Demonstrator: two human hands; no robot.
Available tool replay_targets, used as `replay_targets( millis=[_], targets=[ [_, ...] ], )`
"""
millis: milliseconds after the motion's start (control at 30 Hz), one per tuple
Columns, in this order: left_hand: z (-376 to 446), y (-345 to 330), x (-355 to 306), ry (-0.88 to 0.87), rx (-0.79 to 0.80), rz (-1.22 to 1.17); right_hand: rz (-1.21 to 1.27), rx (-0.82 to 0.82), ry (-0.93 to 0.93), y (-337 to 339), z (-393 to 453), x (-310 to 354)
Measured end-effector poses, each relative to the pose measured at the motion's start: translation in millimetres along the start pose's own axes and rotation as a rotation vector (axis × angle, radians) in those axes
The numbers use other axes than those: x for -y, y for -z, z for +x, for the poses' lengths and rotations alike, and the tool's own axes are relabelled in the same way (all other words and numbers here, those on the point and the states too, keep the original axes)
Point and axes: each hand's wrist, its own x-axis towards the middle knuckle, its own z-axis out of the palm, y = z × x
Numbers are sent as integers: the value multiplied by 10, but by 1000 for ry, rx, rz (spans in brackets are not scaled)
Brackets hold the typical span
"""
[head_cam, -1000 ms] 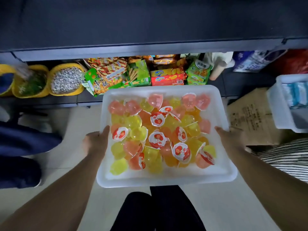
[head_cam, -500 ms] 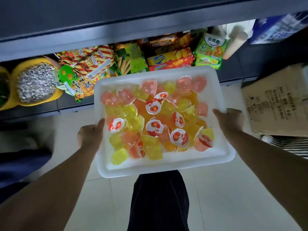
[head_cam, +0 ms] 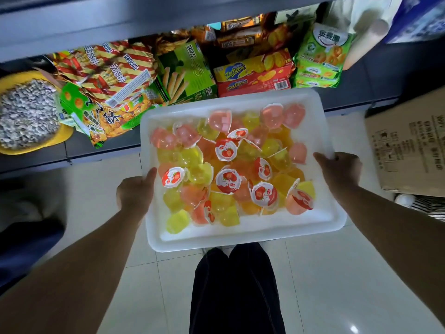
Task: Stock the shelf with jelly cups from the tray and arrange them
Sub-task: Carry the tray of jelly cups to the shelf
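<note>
A white plastic tray [head_cam: 243, 237] is held in the air in front of a low dark shelf [head_cam: 101, 150]. It is piled with several jelly cups [head_cam: 227, 180] in pink, yellow and orange, some with strawberry lids facing up. My left hand [head_cam: 136, 191] grips the tray's left rim, thumb over the edge. My right hand [head_cam: 339, 171] grips the right rim. The tray's far edge hangs over the shelf front, close to the snack boxes.
The shelf carries striped snack bags [head_cam: 113, 68], a green biscuit-stick box [head_cam: 185, 71], red cheese cracker boxes [head_cam: 252, 75], green packets [head_cam: 320, 59] and a yellow bowl of seeds [head_cam: 26, 112]. A cardboard box [head_cam: 409, 143] stands at right. My dark trouser legs [head_cam: 236, 290] are below.
The view has swung left and nearer the shelf. The tray, held by both hands, now sits closer to the snack boxes; the seed bowl slid further left.
</note>
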Motion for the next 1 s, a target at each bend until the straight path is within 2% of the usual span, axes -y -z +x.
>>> replay_targets(
  millis=[500, 667, 733, 833, 1000],
  targets=[
    [15, -236, 9, -40, -22, 55, -40, -25, 29, -261, 148, -110],
    [68, -143, 49, -41, 81, 138, -95, 90, 94, -188, 168, -148],
    [92, -33, 23, -91, 118, 280, -176, 172, 133, -125, 176, -142],
    [87, 168, -134, -195, 49, 403, -278, 244, 194, -3, 153, -60],
    [38, 330, -596, -494, -5, 484, -416, 159, 434, 168, 38, 249]
  ],
)
